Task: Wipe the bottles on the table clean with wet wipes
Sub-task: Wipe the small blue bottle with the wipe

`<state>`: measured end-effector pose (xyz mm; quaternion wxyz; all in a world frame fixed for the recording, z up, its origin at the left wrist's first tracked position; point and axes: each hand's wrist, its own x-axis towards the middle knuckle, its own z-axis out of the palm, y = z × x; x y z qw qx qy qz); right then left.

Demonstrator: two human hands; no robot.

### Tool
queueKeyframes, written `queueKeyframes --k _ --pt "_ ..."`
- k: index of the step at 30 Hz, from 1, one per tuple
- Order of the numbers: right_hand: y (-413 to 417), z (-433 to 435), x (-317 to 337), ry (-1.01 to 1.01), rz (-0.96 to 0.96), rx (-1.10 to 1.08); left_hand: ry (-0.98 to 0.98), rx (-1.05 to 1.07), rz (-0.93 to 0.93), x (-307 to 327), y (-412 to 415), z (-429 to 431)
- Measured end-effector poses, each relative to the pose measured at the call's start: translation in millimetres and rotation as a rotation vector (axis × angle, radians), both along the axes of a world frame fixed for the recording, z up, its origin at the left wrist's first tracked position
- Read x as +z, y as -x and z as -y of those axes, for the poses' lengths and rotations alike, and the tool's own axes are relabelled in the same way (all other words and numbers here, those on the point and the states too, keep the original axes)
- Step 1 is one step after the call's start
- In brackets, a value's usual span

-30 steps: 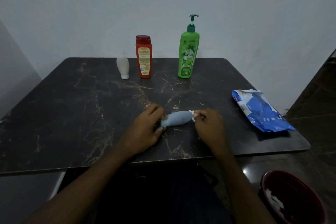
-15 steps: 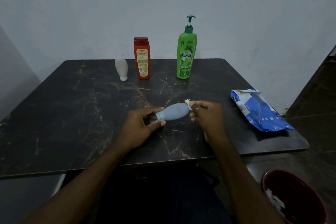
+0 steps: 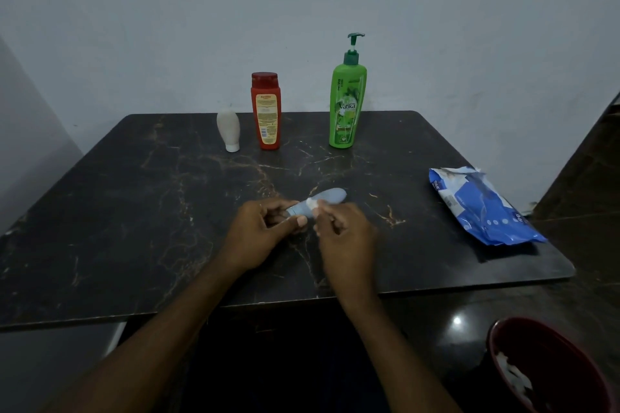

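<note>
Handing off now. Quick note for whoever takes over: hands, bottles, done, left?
Left hand grips the cap end of the grey-blue bottle. Right hand pinches a wet wipe against its body, mid-wipe.
White bottle, red bottle and green pump bottle stand at the far edge of the table; wiped or not, cannot tell.
Wipes pack lies at right.
Left: finish this bottle, then any unwiped ones.

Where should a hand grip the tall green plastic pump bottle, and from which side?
Probably the mid-body of the tall green plastic pump bottle, around its label, coming from the front. It stands upright at the far edge of the dark marble table with the wall behind; the thin pump neck looks a weak handle.
</note>
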<state>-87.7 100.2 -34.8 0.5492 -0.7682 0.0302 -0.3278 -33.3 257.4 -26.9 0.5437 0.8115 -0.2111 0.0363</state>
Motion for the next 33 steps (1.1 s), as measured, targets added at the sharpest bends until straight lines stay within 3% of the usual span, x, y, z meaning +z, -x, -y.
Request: queueKeyframes --k 5,7,10,13,16,20,28,33 --pt "-4 11 -5 0.338 0.035 0.005 0.031 -0.024 -0.024 0 1 -1" --pt "-10 29 -3 0.301 -0.037 -0.023 0.041 -0.044 -0.048 0 0 -2" --pt "-18 57 1 0.076 -0.14 -0.038 0.02 -0.06 -0.038 2 2 -1" --pt "-15 60 4 -0.109 -0.12 0.029 0.037 -0.064 -0.058 3 3 -2" --pt "-3 37 1 -0.043 -0.106 0.087 0.017 -0.049 -0.056 3 2 -2" --pt "3 18 -4 0.203 -0.042 0.078 -0.003 -0.034 -0.036 4 3 -2" --pt "-17 63 9 0.057 -0.195 -0.109 -0.007 -0.028 -0.051 6 4 0" --pt "-5 30 3 0.282 -0.199 -0.035 -0.071 -0.007 -0.011 4 4 0"
